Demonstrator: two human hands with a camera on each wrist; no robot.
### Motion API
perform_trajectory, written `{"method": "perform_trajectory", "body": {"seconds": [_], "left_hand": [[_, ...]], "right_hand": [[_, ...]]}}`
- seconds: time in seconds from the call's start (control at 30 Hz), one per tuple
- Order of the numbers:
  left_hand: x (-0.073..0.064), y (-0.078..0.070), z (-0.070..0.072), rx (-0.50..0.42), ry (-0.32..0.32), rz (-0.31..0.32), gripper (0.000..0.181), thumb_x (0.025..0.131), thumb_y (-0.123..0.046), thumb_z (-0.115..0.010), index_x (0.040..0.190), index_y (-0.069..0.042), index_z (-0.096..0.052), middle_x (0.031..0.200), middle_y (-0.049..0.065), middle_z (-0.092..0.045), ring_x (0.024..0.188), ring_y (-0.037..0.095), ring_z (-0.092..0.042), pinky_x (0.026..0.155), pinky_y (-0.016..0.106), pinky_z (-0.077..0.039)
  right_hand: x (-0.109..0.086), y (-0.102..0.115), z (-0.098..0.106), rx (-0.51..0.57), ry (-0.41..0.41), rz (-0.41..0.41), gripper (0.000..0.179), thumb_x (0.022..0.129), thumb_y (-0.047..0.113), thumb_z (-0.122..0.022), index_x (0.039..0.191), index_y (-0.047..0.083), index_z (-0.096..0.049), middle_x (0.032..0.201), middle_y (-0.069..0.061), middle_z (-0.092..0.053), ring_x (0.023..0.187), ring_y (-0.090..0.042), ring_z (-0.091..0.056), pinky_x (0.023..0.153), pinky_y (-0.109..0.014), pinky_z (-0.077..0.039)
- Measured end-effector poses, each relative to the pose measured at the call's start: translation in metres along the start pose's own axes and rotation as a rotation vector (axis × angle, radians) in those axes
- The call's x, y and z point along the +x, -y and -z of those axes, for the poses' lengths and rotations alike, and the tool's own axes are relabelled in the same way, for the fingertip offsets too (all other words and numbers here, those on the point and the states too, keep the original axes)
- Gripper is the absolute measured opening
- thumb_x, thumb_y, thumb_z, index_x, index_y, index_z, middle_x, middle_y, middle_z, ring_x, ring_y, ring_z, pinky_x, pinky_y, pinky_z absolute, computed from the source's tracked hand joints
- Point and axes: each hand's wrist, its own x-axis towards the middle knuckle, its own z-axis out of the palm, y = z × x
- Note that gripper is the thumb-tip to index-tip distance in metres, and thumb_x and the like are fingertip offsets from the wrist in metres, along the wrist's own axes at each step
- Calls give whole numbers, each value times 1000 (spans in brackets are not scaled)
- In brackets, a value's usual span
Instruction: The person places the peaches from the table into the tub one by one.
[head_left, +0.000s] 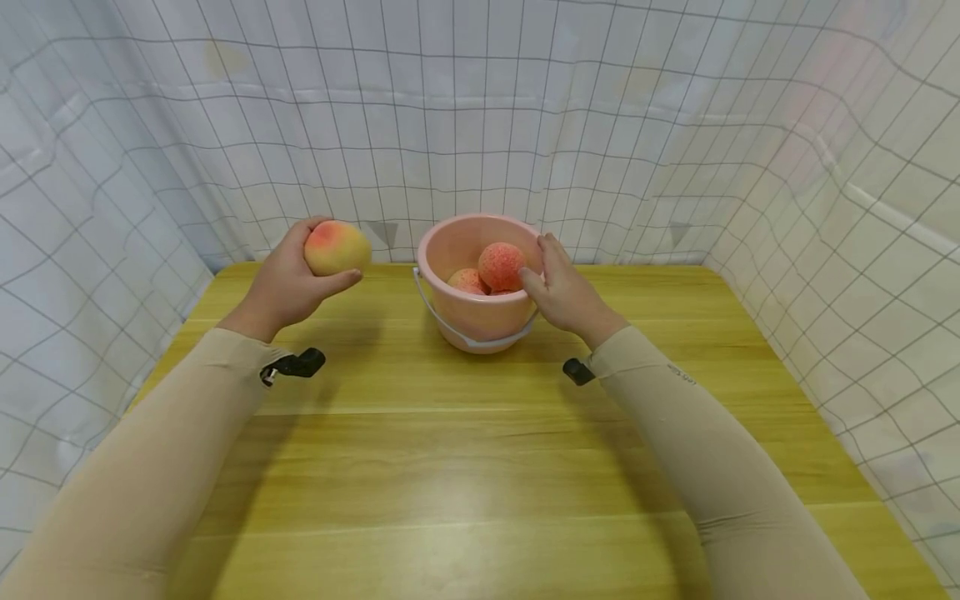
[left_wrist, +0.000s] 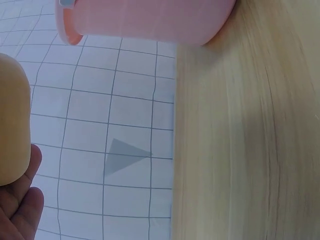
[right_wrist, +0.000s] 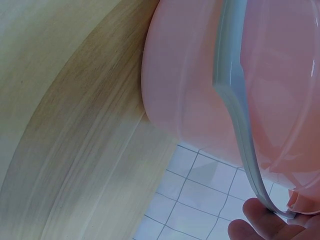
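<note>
My left hand (head_left: 285, 279) holds a yellow peach with a red blush (head_left: 337, 248) in the air, left of a pink bucket (head_left: 480, 312). The peach's plain yellow side (left_wrist: 12, 120) fills the left edge of the left wrist view, with fingertips beneath it. My right hand (head_left: 562, 292) grips the bucket's right rim, thumb over the inside and fingers around the outside. In the bucket lie a red speckled peach (head_left: 502, 265) and a paler one (head_left: 468, 281), with part of another below. In the right wrist view, fingertips (right_wrist: 262, 222) touch the bucket by the handle's end.
The bucket stands near the back edge of a wooden table (head_left: 450, 467). Its pale handle (head_left: 480, 342) hangs down the front. A white curtain with a grid pattern (head_left: 480, 108) closes off the back and both sides.
</note>
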Motion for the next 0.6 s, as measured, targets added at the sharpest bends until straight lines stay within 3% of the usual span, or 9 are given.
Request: {"method": "perform_trajectory", "body": {"seconds": [0.6], "left_hand": [[4,-14,1,-16,-5,-28,91,91,-44,-82,161,-13,-32,147,14,-52,117,28,-56,90,40,-49]], "right_hand": [[0,-1,0,1,-3,-2,81,109,47,-40,169,4,-8,178,-14,1,166,-30,-3,133,-51,-13]]}}
